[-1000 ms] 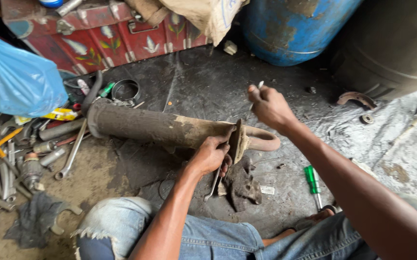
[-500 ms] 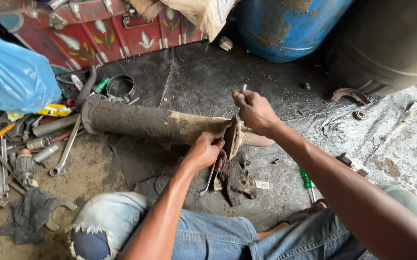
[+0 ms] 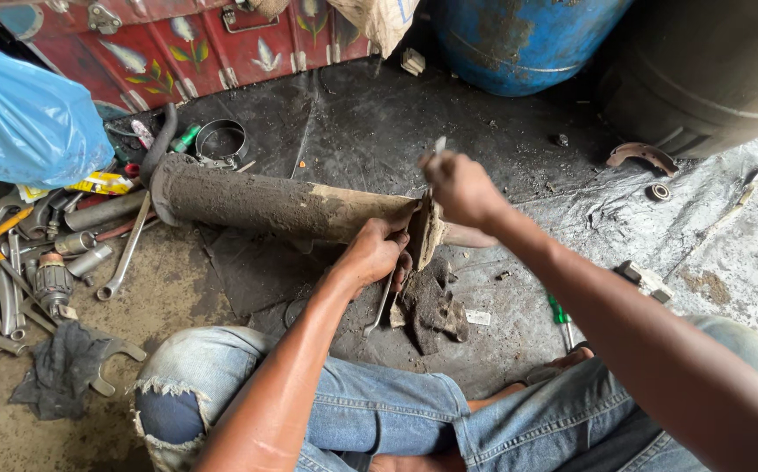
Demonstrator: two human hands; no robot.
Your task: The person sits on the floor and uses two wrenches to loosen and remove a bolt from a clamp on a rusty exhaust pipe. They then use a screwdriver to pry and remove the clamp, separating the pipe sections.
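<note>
Gripping the flanged end of a mud-caked metal cylinder (image 3: 283,203), the left hand (image 3: 377,253) has its fingers curled tight around the part, just right of the frame's centre. Above it, the right hand (image 3: 458,188) is pinched shut on a thin metal tool (image 3: 438,147), whose tip pokes up out of the fist; what kind of tool it is cannot be told. That cylinder lies flat on the dark, oily floor (image 3: 353,122), running from centre-left toward the middle. It looks heavy and stiff, and its crust of dried dirt should give a rough, crumbly hold rather than a slick one; the flange (image 3: 426,232) or the bare end seems the surest place to grasp. One flat spanner (image 3: 382,304) lies under the left hand beside one dirty rag (image 3: 431,308). Further out: one green-handled screwdriver (image 3: 558,316) at lower right, one blue drum (image 3: 519,39) at the top, one blue plastic bag (image 3: 25,122) at upper left, and a scatter of loose spanners (image 3: 12,280) at the left edge, too jumbled to count.
</note>
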